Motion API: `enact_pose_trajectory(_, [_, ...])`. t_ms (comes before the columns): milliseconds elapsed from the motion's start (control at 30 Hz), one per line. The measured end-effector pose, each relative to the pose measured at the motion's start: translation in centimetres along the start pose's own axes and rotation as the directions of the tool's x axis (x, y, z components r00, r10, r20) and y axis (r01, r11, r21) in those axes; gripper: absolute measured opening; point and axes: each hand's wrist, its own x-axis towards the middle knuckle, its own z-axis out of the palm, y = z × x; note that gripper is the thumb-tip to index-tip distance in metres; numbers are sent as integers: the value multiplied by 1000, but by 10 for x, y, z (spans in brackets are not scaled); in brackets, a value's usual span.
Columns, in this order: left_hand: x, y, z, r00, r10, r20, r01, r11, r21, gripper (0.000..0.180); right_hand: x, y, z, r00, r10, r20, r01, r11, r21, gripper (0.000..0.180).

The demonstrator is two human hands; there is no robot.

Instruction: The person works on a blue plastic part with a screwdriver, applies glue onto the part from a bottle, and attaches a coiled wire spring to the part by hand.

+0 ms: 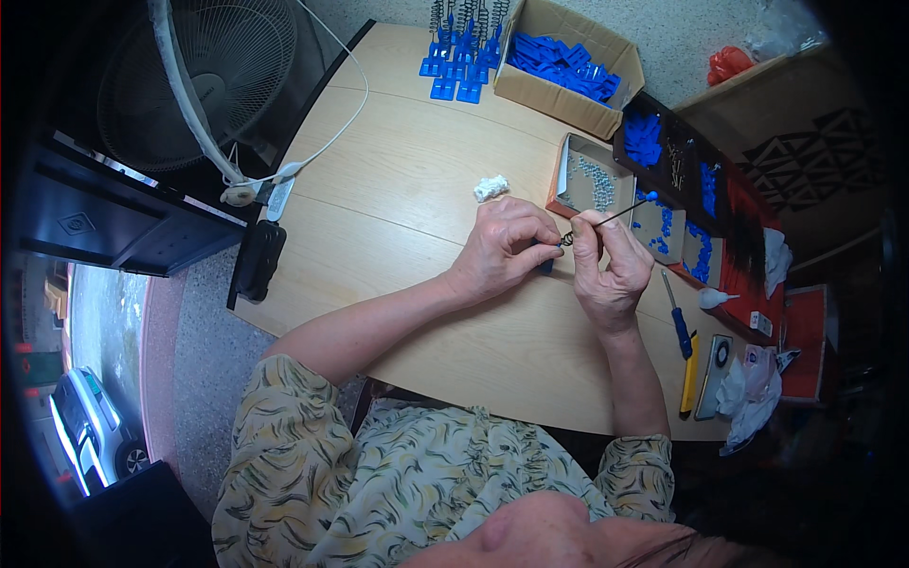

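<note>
Above the middle of the table my two hands work close together. My left hand [507, 248] pinches a small blue plastic piece [546, 268], mostly hidden behind the fingers. Thumb and fingers of my right hand [614, 275] are closed on a thin black wire rod [620, 214] that slants up to the right and has a blue ball tip [651, 196]. A short black coil spring [567, 239] shows between the fingertips of both hands; how it joins the blue piece is hidden. White crumpled tissue [491, 187] lies just beyond my left hand.
An open box of small silvery parts [597, 180] stands beyond my right hand. Farther back are a carton of blue pieces [566, 71] and several blue bases with springs [464, 57]. On the right lie a screwdriver [679, 317], a yellow cutter [689, 374] and a phone [714, 374].
</note>
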Motion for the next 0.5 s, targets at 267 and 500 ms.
enact_pose_trajectory(267, [-1,1,0,1000,0,2,0,1000,22,11,-1,1,0,1000,11,-5,-11,1000,-13,4])
enact_pose_trajectory(500, [1,1,-1,1000,8,4,-8,1000,16,11,-1,0,0,1000,0,-11,-1,1000,-23,4])
